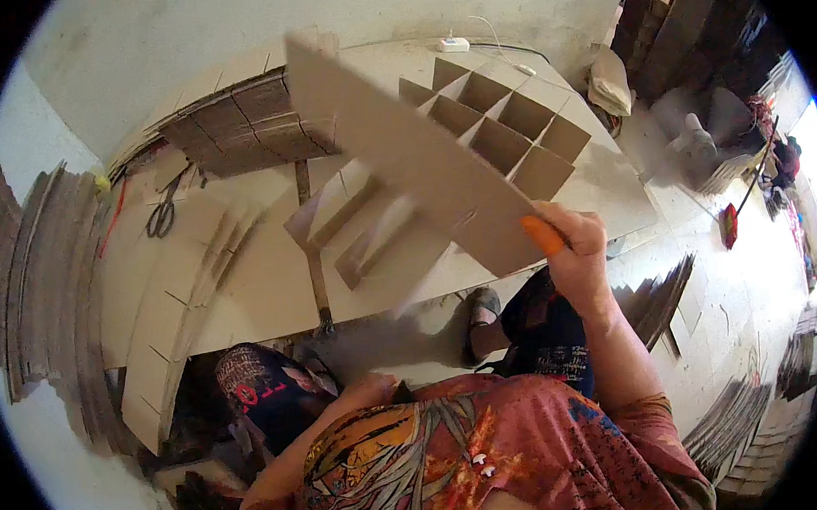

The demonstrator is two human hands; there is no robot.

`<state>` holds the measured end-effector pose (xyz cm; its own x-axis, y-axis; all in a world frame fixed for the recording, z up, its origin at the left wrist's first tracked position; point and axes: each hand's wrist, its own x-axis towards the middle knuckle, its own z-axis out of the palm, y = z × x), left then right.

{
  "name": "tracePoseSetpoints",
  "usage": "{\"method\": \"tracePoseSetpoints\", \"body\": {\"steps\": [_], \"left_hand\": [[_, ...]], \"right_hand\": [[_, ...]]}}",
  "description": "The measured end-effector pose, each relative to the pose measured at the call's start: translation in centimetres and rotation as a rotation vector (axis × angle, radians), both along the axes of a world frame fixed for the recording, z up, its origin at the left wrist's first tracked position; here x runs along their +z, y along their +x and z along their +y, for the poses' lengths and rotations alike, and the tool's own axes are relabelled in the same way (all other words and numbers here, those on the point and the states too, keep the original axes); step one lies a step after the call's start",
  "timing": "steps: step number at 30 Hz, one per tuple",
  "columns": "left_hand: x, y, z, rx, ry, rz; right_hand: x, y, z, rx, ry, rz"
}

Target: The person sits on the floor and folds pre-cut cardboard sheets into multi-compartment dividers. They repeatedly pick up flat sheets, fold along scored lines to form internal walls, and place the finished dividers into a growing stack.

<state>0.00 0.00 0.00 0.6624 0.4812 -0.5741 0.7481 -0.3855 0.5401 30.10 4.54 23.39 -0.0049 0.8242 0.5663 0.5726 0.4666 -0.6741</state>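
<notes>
My right hand, with an orange cover on one finger, grips one end of a long brown cardboard strip. The strip is raised at a slant above the table and partly hides what lies behind it. Below it stand a few slotted cardboard pieces, blurred and partly covered. An assembled cardboard grid divider with several square cells sits beyond the strip. My left hand is low by my lap, away from the cardboard; its fingers do not show clearly.
Stacked slotted strips lie at the table's back left, near black scissors. More strips lean at the left edge. Tall cardboard stacks stand at far left. A white power strip and a fan are farther back.
</notes>
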Motion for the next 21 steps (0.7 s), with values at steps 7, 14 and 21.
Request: {"method": "tracePoseSetpoints", "body": {"steps": [7,14,21], "left_hand": [[1.9,0.4,-0.2,0.052,-0.01,-0.039],[0.7,-0.4,-0.6,0.015,0.049,-0.111],[1.0,-0.4,-0.9,0.286,-0.085,-0.109]], "right_hand": [[0.2,0.4,-0.2,0.028,-0.081,0.014],[-0.7,-0.4,-1.0,-0.023,-0.114,0.006],[-2.8,-1.1,-0.7,0.021,-0.128,-0.051]]}}
